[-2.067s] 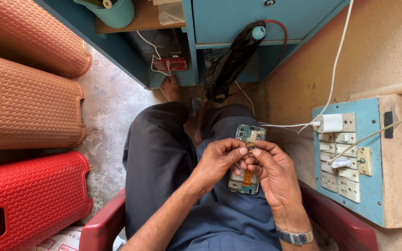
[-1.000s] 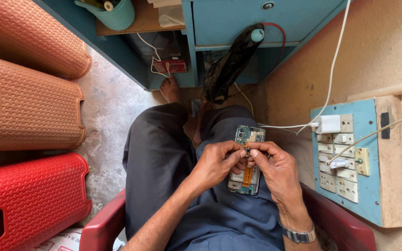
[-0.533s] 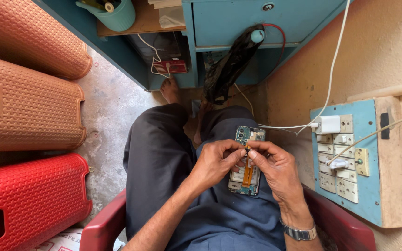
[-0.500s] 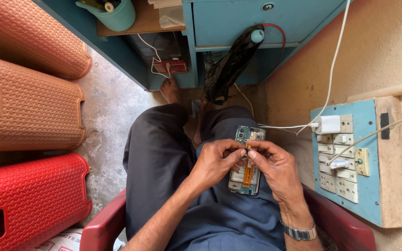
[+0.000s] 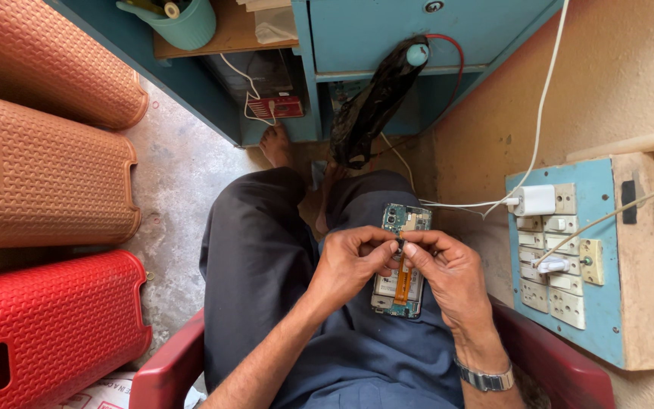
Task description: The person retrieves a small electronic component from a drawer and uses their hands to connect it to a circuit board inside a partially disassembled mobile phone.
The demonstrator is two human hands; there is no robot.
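- Here, I see one opened phone (image 5: 401,265) lying on the lap, back cover off, its long axis running from the knees toward the body, with the camera end pointing away toward the feet.
- My left hand (image 5: 351,261) and right hand (image 5: 448,266) meet over the phone's middle; the fingertips of both pinch together on one small dark part (image 5: 399,245) just above the orange flex strip (image 5: 401,271).
- Left grip is clamped on that small part; the right grip is closed on it too, thumb and forefinger together.
- The phone's lower edge rests on the blue cloth at the right thigh, its upper end showing between the knees.
- Room is tight: one wall switchboard (image 5: 569,257) near on the right, a red chair arm (image 5: 166,371) on the left.
- Three woven plastic stools (image 5: 47,189) are stacked at the left, well apart from the hands.
- One teal drawer unit (image 5: 387,30) stands ahead, past two bare feet.
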